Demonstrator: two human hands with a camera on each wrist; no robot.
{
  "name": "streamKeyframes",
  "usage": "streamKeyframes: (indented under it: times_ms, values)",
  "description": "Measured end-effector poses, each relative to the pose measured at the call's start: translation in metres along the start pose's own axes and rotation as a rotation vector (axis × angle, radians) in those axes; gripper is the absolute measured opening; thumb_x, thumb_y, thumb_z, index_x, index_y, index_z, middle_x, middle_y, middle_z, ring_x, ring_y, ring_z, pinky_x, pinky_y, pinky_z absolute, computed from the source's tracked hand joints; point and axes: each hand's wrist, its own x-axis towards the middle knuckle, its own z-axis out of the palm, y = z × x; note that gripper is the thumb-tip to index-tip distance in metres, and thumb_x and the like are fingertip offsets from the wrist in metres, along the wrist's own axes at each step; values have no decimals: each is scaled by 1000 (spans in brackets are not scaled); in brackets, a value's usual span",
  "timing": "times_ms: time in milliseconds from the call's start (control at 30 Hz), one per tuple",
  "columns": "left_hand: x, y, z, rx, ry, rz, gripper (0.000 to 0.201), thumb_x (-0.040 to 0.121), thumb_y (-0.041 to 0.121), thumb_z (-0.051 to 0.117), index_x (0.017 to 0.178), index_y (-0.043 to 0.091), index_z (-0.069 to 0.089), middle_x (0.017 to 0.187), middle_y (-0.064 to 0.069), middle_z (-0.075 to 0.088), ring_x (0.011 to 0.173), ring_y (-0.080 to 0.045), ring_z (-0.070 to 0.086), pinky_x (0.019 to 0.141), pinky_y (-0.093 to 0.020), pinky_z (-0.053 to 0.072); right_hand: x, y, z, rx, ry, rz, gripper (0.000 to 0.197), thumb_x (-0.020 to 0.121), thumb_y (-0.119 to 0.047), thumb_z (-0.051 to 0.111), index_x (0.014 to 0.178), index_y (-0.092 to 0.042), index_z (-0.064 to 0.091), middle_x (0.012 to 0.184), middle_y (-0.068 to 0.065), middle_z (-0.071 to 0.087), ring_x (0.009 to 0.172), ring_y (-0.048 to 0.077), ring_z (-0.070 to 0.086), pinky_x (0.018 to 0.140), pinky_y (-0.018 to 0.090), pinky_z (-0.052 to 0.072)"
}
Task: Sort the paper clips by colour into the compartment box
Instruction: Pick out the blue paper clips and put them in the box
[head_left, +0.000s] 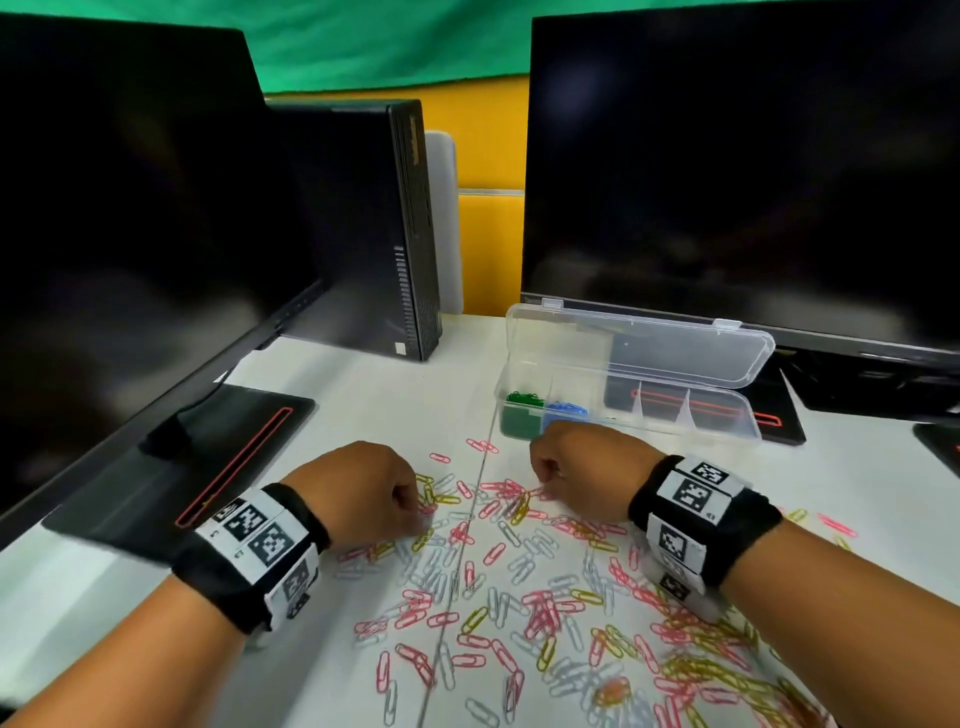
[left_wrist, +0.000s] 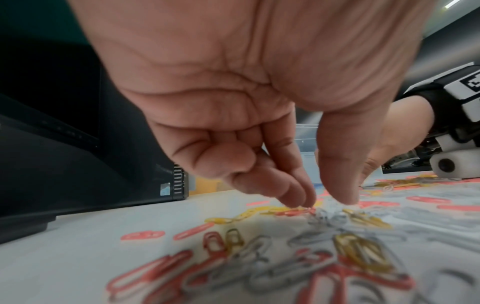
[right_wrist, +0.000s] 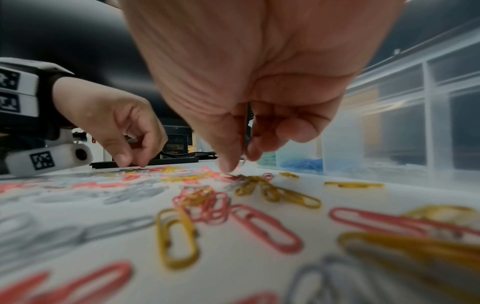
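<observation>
Loose red, yellow and grey-white paper clips (head_left: 519, 571) are strewn over the white table. The clear compartment box (head_left: 748, 431) stands open behind them, with green clips (head_left: 524, 399) in its leftmost compartment and blue clips (head_left: 569, 409) in the one beside it. My left hand (left_wrist: 327, 202) reaches down into the pile; its thumb and two fingertips (left_wrist: 303, 202) touch clips with a gap between them. Near the box, my right hand (right_wrist: 240, 162) has thumb and fingers pressed together on a small pale clip just above the table.
Two dark monitors (head_left: 727, 182) and a black computer case (head_left: 363, 234) stand at the back. The box lid (head_left: 639, 343) leans against the right monitor. A black monitor base (head_left: 208, 467) lies to the left of my left hand.
</observation>
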Motion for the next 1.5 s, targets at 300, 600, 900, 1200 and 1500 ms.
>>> streamKeyframes:
  times_ms: [300, 600, 900, 1200, 1500]
  values:
    - [10, 0, 4, 17, -14, 3, 14, 85, 44, 68, 82, 30, 70, 76, 15, 65, 71, -2, 58, 63, -19, 46, 2, 0, -3, 52, 48, 64, 26, 99, -18, 51, 116, -35, 60, 120, -8, 62, 104, 20, 60, 85, 29, 51]
    - [12, -5, 5, 15, 114, 14, 16, 84, 23, 55, 70, 31, 55, 77, 14, 60, 70, -3, 52, 58, -17, 36, 11, -11, -9, -34, -63, 118, 23, 103, -21, 40, 118, -19, 58, 101, -2, 58, 88, 18, 53, 60, 17, 31]
    - [15, -14, 7, -112, 182, 11, 18, 84, 18, 58, 81, 37, 58, 81, 16, 63, 76, -3, 59, 67, -18, 48, 20, -16, -12, -41, -110, 143, 18, 99, -30, 54, 115, -25, 61, 112, -2, 63, 92, 15, 55, 60, 19, 33]
    - [16, -16, 8, -195, 136, 23, 41, 93, 25, 63, 131, 40, 55, 98, 20, 68, 89, 3, 62, 85, -22, 54, 28, -19, -9, -94, -152, 194, 25, 99, -30, 57, 119, -15, 64, 113, 0, 66, 101, 18, 62, 81, 26, 49]
    - [14, -9, 6, -107, 134, 3, 17, 99, 30, 46, 93, 24, 61, 90, 10, 64, 83, -13, 59, 73, -28, 49, 31, -15, -5, -108, -234, 213, 20, 92, -37, 62, 95, -17, 63, 89, -4, 65, 75, 12, 57, 60, 20, 40]
